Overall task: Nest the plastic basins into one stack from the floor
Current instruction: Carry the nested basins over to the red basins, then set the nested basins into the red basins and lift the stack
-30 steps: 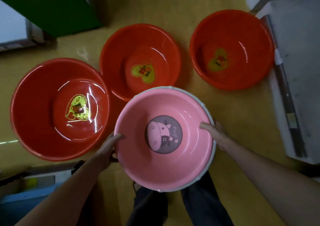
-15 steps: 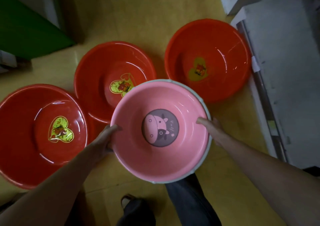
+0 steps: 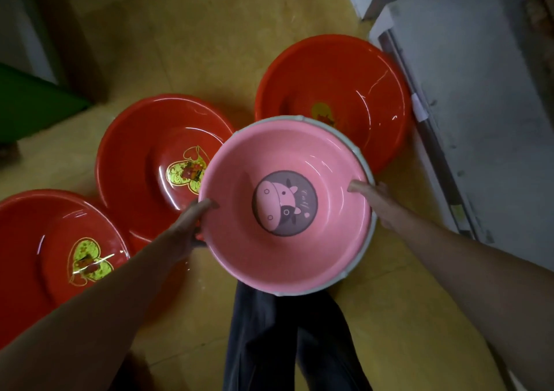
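I hold a pink basin with a cartoon cow on its bottom and a pale grey rim, lifted off the floor in the middle of the view. My left hand grips its left rim, thumb inside. My right hand grips the right rim the same way. Three red basins with heart stickers sit on the yellow floor: one at the left, one in the middle, one at the right. The pink basin overlaps the middle and right ones.
A grey-white ledge with a dark rail runs along the right side, close to the right red basin. A green panel stands at the far left. My dark trouser legs are below the pink basin.
The pink basin has risen and drifted toward the right red basin, still held by both hands. The view has swung so the red basins sit lower and further left.
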Action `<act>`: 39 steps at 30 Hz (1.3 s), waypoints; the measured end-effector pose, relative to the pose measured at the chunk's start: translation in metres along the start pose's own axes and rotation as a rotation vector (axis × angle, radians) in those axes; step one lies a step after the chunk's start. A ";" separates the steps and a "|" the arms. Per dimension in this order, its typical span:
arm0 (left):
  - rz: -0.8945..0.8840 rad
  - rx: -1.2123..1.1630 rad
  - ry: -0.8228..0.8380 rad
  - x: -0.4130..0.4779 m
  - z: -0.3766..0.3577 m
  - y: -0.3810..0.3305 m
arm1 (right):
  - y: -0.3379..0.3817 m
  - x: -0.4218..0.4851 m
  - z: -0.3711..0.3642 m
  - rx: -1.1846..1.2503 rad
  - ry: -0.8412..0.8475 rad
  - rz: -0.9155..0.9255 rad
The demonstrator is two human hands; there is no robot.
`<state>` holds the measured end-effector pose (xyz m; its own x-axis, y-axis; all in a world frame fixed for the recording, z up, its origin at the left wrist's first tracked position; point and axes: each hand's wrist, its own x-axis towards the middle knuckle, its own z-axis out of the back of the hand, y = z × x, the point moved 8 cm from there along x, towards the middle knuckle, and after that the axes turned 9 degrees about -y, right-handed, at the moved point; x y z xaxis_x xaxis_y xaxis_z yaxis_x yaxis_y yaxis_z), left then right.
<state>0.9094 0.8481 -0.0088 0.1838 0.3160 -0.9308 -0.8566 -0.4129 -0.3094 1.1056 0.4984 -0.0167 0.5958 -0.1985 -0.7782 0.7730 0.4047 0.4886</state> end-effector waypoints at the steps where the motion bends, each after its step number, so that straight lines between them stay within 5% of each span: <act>1: 0.001 0.012 0.013 0.003 -0.003 -0.005 | 0.002 0.005 0.002 0.002 -0.008 -0.006; 27: 0.001 -0.041 -0.021 0.059 -0.102 -0.176 | 0.169 0.152 0.033 -0.123 0.049 -0.021; 39: 0.076 -0.156 -0.113 0.165 -0.193 -0.146 | 0.176 0.305 0.012 -0.258 0.129 0.021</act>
<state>1.1582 0.7957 -0.1549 0.0585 0.3686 -0.9277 -0.7795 -0.5637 -0.2732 1.4260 0.4986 -0.1639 0.5658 -0.0785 -0.8208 0.6696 0.6246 0.4019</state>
